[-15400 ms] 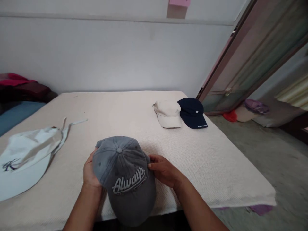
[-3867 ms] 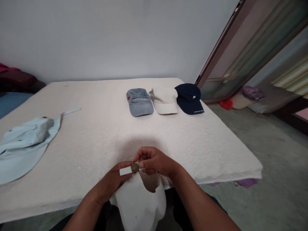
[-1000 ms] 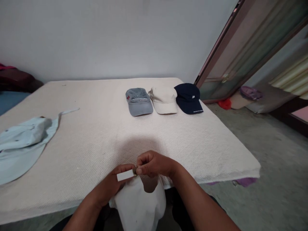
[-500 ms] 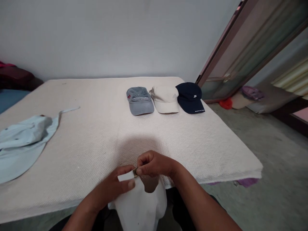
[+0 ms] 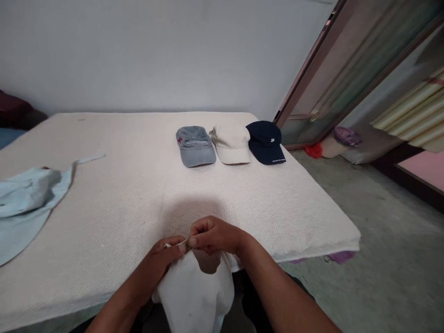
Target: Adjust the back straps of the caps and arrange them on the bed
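Observation:
A white cap (image 5: 194,286) hangs at the table's near edge, its back opening facing up. My left hand (image 5: 163,256) pinches the strap at the left of that opening between thumb and fingers. Close beside it, my right hand (image 5: 211,235) grips the same strap near a small brownish buckle, with fingers curled and thumb pressed down. The fingers partly hide the buckle, so its fastening cannot be made out.
On the white-covered table (image 5: 132,185), a grey cap (image 5: 196,147), a beige cap (image 5: 231,144) and a navy cap (image 5: 265,142) stand in a row at the back. A light blue cap (image 5: 27,199) lies at left, its strap stretched out. A sliding door (image 5: 322,83) is at right.
My left thumb has moved up onto the strap, closer to my right fingers. The strap's loose end now lies under my left fingers. The view has shifted slightly right.

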A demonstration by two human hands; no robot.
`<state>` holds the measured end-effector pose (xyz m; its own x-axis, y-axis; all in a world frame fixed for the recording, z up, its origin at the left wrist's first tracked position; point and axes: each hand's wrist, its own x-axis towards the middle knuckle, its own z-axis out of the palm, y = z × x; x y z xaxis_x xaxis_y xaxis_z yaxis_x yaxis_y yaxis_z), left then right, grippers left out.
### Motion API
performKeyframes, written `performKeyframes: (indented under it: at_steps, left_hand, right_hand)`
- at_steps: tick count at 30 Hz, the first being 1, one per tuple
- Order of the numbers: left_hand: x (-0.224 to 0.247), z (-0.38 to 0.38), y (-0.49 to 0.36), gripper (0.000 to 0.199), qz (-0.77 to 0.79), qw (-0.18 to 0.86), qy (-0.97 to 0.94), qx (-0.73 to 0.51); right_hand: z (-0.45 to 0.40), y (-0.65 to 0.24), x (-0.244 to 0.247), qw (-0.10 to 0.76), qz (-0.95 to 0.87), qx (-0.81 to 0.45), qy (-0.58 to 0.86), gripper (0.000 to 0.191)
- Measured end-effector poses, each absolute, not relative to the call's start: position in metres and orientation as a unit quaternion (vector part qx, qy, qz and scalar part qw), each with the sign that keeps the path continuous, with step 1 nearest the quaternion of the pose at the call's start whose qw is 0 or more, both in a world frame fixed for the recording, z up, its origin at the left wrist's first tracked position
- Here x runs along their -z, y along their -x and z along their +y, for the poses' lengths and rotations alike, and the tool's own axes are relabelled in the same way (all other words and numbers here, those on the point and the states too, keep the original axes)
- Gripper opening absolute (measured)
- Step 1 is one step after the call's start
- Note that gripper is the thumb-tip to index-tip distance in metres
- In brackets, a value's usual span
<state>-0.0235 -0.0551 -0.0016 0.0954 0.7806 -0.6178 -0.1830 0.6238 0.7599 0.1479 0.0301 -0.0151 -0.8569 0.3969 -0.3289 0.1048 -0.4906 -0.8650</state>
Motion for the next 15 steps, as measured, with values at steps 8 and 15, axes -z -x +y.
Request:
performKeyframes:
  at_steps: [8,15]
  left_hand:
    - [-0.016,-0.044,0.047,0.010,0.495,0.707,-0.005,-0.506]
    - [-0.013,-0.031,0.054,0.011,0.507,0.678,0.039,-0.530]
  right_hand:
    - [0.030,-0.158,0.018,0.185,-0.424,-0.843,0.275,0.023]
    - [0.036,-0.167,0.016,0.310,-0.309,-0.855,0.277,0.026]
